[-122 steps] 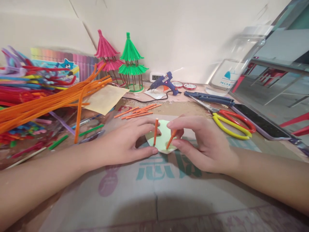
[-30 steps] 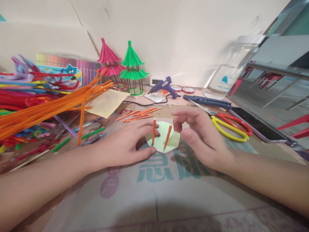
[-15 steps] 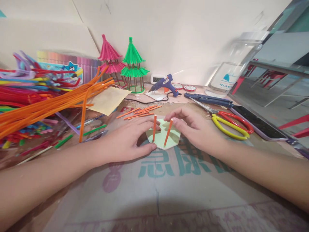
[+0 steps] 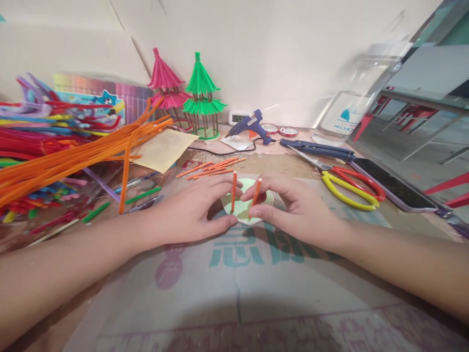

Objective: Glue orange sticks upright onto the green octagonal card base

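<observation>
A light-green, many-sided base (image 4: 244, 213) lies flat on the plastic-covered table. Two short orange sticks stand on it: the left stick (image 4: 234, 191) is upright, while the right stick (image 4: 255, 198) leans a little to the right. My left hand (image 4: 201, 208) curls round the base's left side, its thumb at the near edge and its fingers behind the left stick. From the other side, my right hand (image 4: 293, 203) closes thumb and fingers about the lower part of the right stick. Several loose orange sticks (image 4: 214, 167) lie just beyond the base.
Long orange pipe cleaners (image 4: 84, 151) and a colourful pile crowd the left. Behind stand a pink tower (image 4: 166, 78), a green tower (image 4: 201, 88) and a blue glue gun (image 4: 251, 126). To the right lie scissors (image 4: 348, 193), a phone (image 4: 394, 183) and a clear bottle (image 4: 351, 107).
My right hand has moved left and down, its thumb going from the right stick's top to near its foot. My left hand has stayed at the base.
</observation>
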Demonstrator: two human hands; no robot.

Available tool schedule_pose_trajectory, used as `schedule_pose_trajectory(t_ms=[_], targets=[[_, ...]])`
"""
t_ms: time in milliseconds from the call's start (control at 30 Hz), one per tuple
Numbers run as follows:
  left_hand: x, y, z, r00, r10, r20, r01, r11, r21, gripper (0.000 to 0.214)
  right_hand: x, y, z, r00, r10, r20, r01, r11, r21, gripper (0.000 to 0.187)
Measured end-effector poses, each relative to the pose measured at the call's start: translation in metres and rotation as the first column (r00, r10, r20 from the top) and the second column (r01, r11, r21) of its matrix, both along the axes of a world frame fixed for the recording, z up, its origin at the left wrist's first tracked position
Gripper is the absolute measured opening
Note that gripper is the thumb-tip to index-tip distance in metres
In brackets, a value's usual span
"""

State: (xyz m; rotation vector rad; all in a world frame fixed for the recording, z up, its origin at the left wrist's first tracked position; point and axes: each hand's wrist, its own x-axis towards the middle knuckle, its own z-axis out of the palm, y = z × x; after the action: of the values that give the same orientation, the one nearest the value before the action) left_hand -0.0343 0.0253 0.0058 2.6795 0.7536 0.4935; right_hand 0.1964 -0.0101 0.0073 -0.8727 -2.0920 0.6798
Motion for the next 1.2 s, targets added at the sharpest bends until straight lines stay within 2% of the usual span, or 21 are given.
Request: schedule_pose_trajectory(t_ms=[233,467,600,667,800,900,1000,1200], targets=[[0.000,0.001,-0.001,0.999,-0.035,0.014,0.035,0.999,0.007,0.029,0.000,0.000,0.002,1.000,-0.030,0.009,0.030,0.999,-0.028,0.010],[0.000,0.001,-0.002,1.000,-0.021,0.024,0.020,0.999,0.025,0.032,-0.002,0.000,0.003,0.998,-0.046,0.037,0.048,0.998,-0.048,0.014],[0.000,0.001,-0.001,0.999,-0.035,0.017,0.034,0.999,0.016,0.026,-0.002,0.000,0.000,0.999,-0.032,0.015,0.033,0.998,-0.050,0.008],[0.000,0.001,-0.001,0.999,-0.035,0.005,0.035,0.999,0.018,0.027,0.002,0.002,0.001,1.000,-0.023,0.014,0.023,0.999,-0.038,0.014],[-0.001,0.001,-0.001,0.999,-0.036,0.004,0.036,0.999,0.034,0.035,0.015,0.010,0.008,0.972,0.063,0.227,-0.049,0.997,-0.067,0.038],[-0.001,0.001,-0.001,0.999,-0.034,-0.005,0.034,0.999,0.041,0.035,0.022,0.015,0.011,0.929,0.087,0.358,-0.062,0.995,-0.082,0.043],[-0.001,0.001,-0.001,1.000,-0.020,-0.011,0.021,0.999,0.045,0.034,0.022,0.015,0.009,0.930,0.077,0.360,-0.058,0.996,-0.066,0.039],[-0.001,0.001,-0.002,1.000,-0.021,0.003,0.021,0.999,0.047,0.034,0.010,0.006,0.009,0.981,0.027,0.192,-0.018,0.998,-0.052,0.016]])
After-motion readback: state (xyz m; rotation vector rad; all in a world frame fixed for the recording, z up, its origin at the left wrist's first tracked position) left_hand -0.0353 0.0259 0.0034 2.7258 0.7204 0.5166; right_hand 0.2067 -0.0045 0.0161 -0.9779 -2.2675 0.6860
